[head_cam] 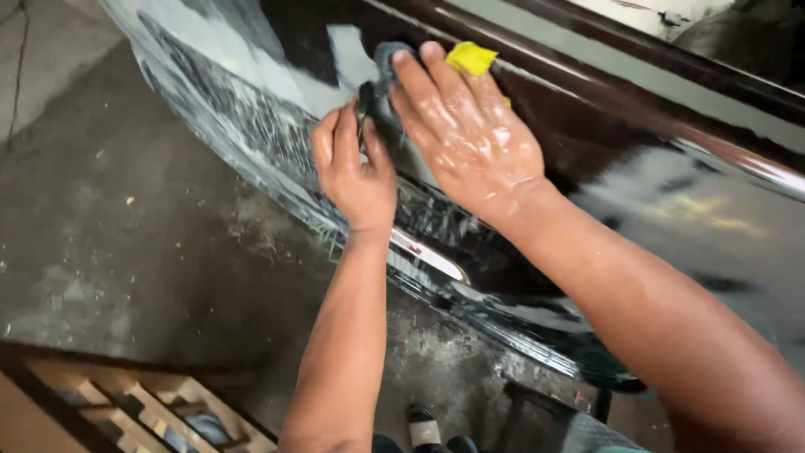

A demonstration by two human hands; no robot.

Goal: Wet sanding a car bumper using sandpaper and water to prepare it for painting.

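Your right hand [470,134], wet, flat, presses yellow sponge [470,58] on dark glossy panel [654,193], 12 o'clock. Your left hand [356,172] closed on dark pad [369,105] just beside, 11 o'clock. Sponge likely soft, light, slippery: grip across its back.

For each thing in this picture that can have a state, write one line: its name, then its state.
Right hand: wet, flat on the yellow sponge.
Left hand: curled, gripping a dark edge.
Dark glossy panel: wet, soapy at its left end.
Concrete floor: damp, littered with specks.
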